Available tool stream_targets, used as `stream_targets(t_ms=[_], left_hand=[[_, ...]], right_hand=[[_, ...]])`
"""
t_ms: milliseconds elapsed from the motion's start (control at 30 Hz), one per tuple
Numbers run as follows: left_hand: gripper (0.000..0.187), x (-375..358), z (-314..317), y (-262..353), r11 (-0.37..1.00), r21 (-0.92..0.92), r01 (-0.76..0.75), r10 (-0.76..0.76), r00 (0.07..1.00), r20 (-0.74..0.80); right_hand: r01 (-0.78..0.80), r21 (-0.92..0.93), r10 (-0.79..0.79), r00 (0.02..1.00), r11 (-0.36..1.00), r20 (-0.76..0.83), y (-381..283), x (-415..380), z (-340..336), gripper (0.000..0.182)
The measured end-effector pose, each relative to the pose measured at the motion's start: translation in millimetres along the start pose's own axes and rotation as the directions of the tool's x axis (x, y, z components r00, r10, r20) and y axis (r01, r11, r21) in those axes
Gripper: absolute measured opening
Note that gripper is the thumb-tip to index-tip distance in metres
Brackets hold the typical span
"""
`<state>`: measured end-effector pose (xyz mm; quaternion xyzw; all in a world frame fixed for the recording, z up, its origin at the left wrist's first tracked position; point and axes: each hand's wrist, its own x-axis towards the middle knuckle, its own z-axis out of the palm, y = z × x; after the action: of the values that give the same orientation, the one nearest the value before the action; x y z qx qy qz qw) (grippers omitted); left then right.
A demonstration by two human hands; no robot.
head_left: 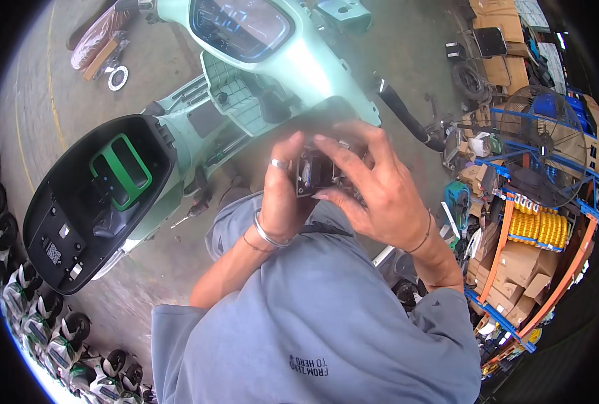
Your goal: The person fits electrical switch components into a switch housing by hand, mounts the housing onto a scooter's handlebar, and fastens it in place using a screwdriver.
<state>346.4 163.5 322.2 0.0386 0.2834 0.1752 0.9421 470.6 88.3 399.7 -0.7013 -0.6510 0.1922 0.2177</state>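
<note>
Steady the black boxy component (316, 172), gripped between curled left hand (284, 182) and loosely pinching right hand (379, 188); press evenly, clear of mint-green scooter (239, 104) at ten o'clock.

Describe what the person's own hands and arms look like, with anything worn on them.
Both hands are ungloved. The left hand wears a silver ring; on that wrist are a wide silver bangle and a thin bracelet. The right hand shows no ring, but its wrist has a thin dark wristband. Loose grey-blue short sleeves leave both forearms bare.
</note>
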Motion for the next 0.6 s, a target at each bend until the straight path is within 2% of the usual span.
stream_targets(t_ms=[67, 100, 133, 233, 267, 300, 400, 433, 600], left_hand=[[0.053, 1, -1, 1, 0.999, 0.043, -0.029, 0.029, 1.000, 0.003], [0.053, 3, -6, -1, 1.000, 0.006, 0.001, -0.001, 1.000, 0.024], [0.053, 3, -11, -3, 0.999, -0.031, 0.036, -0.035, 0.998, 0.043], [0.054, 7, -13, -5, 0.999, -0.045, -0.011, 0.013, 0.999, 0.041], [0.054, 7, -11, -6, 0.998, -0.059, -0.036, 0.039, 0.998, 0.045], [0.045, 0, 2, -2, 0.998, -0.047, -0.029, 0.029, 1.000, 0.004], [0.046, 4, -6, -5, 0.998, -0.050, -0.033, 0.037, 0.996, 0.085], [0.047, 4, -5, -6, 0.998, -0.059, -0.027, 0.029, 0.999, 0.037], [0.047, 5, -7, -8, 0.995, -0.014, -0.096, 0.096, 0.995, 0.037]], right_hand=[[0.076, 0.003, -0.076, 0.997, 0.997, 0.008, 0, 6, -1, 0.059], [0.141, 0.005, -0.141, 0.990, 0.990, 0.018, 1, 9, -1, 0.057], [0.141, 0.008, -0.141, 0.990, 0.990, 0.021, 1, 9, 1, 0.057], [0.254, -0.093, -0.260, 0.964, 0.963, -0.053, 9, 17, 7, 0.052], [0.265, -0.092, -0.270, 0.961, 0.960, -0.053, 9, 18, 6, 0.052], [0.279, -0.095, -0.284, 0.958, 0.955, -0.040, 9, 20, 3, 0.052], [0.285, -0.105, -0.292, 0.955, 0.953, -0.058, 12, 22, 6, 0.052], [0.290, -0.115, -0.297, 0.953, 0.950, -0.051, 12, 23, 7, 0.051], [0.331, -0.143, -0.341, 0.939, 0.933, -0.049, 17, 23, 12, 0.049]])
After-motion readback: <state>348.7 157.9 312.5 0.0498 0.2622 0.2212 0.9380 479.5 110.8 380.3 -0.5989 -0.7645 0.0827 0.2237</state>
